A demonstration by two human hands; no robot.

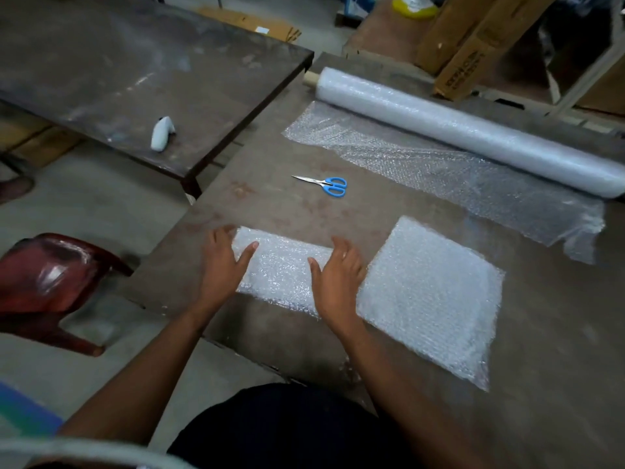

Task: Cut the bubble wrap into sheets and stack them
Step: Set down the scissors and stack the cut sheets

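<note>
Work table [257, 211]: I see a dark, worn top carrying every task item; its left edge runs diagonally from the near side to the far corner.
Bubble wrap roll [473, 130]: lies along the far edge, with a loose unrolled length [439, 170] spread flat on the table toward me.
Cut sheet stack [433, 299]: rests flat near the near edge, right of my hands, apart from the unrolled length.
Small sheet [280, 269]: lies flat by the near left edge, its right end touching or overlapping the stack; I cannot tell which.
Left hand [223, 262]: fingers straight and spread, flat on the small sheet's left end, gripping nothing.
Right hand [338, 282]: fingers straight, flat on the small sheet's right end, gripping nothing.
Scissors [324, 185]: blue-handled, closed, lying mid-table between small sheet and roll.
</note>
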